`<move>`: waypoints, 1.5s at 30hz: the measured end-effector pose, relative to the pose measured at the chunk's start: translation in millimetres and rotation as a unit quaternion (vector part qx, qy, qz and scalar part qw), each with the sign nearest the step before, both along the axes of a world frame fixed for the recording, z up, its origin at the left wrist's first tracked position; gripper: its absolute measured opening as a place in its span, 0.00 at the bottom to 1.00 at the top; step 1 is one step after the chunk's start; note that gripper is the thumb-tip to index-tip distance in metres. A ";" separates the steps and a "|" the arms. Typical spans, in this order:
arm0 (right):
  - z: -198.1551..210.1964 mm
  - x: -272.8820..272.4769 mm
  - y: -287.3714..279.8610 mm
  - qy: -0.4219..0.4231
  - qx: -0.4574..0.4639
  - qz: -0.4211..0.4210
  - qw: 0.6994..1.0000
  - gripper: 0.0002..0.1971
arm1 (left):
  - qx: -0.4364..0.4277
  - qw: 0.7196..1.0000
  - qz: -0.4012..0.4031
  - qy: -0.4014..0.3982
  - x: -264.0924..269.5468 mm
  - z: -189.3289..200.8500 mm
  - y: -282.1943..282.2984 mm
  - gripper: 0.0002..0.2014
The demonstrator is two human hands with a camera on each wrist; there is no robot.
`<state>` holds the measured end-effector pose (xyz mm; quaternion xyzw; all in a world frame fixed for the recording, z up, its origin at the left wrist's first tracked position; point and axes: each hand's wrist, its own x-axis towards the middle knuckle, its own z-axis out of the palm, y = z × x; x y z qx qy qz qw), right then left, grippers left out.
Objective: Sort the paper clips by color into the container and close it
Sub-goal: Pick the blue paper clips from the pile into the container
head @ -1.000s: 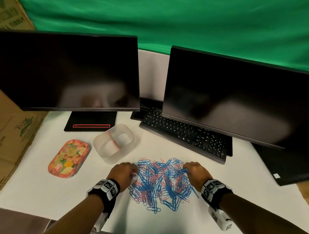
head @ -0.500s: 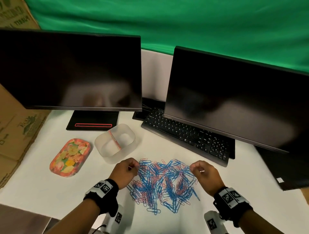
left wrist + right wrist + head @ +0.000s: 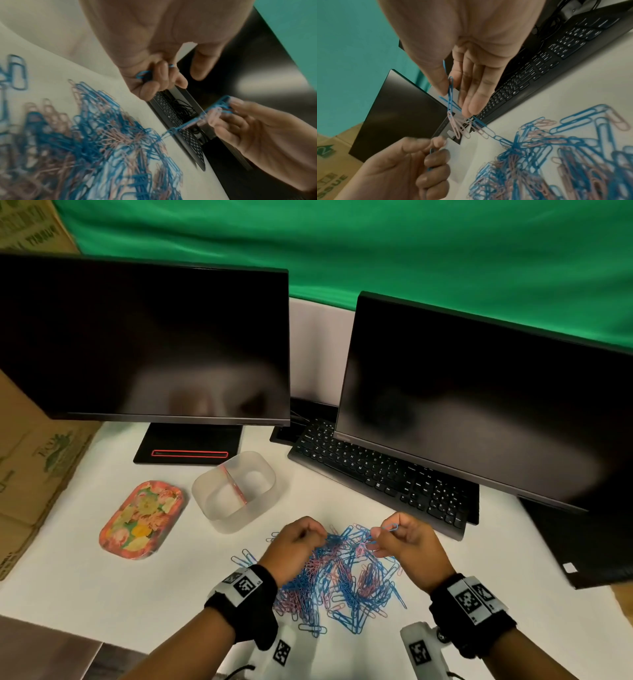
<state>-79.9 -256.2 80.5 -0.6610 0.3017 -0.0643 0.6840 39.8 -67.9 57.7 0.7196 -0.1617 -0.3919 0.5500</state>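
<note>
A tangled pile of blue and pink paper clips (image 3: 342,577) lies on the white table in front of me. My left hand (image 3: 317,535) hovers over the pile's far left edge and pinches a blue clip (image 3: 145,74) in curled fingers. Over the far right edge, my right hand (image 3: 380,534) pinches a blue clip (image 3: 451,88) between thumb and forefinger. Pink clips (image 3: 456,125) hang hooked on it, and a chain of clips trails down to the pile. The translucent container (image 3: 263,470), split by a red-edged divider, stands open beyond the left hand. Its floral lid (image 3: 142,518) lies to the left.
A black keyboard (image 3: 380,474) lies just beyond the right hand, under the right monitor (image 3: 479,405). The left monitor (image 3: 144,337) and its stand (image 3: 188,443) are behind the container. Cardboard boxes (image 3: 30,467) border the table's left side.
Both hands have lifted off the pile and drawn closer together. The right hand has pulled up a blue clip with linked clips trailing; the left has picked up a blue clip.
</note>
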 end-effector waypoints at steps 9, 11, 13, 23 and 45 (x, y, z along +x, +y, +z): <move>5.2 9.4 17.3 -0.010 0.032 -0.056 0.998 0.09 | 0.021 0.991 -0.060 -0.115 -20.6 -1.6 -22.4 0.05; 4.7 7.7 16.5 -0.010 0.026 -0.061 0.998 0.09 | 0.018 0.990 -0.063 -0.121 -19.4 2.4 -21.2 0.04; 3.7 6.1 15.7 -0.011 0.017 -0.063 0.998 0.10 | 0.018 0.991 -0.054 -0.120 -18.7 6.3 -18.6 0.05; -3.0 5.3 15.3 0.019 -0.044 -0.056 0.997 0.09 | 0.023 0.995 0.008 -0.096 -7.4 7.2 -12.5 0.11; 7.9 3.4 1.5 0.037 -0.012 -0.044 0.998 0.10 | 0.206 0.951 -0.130 -0.192 4.2 -16.5 14.5 0.12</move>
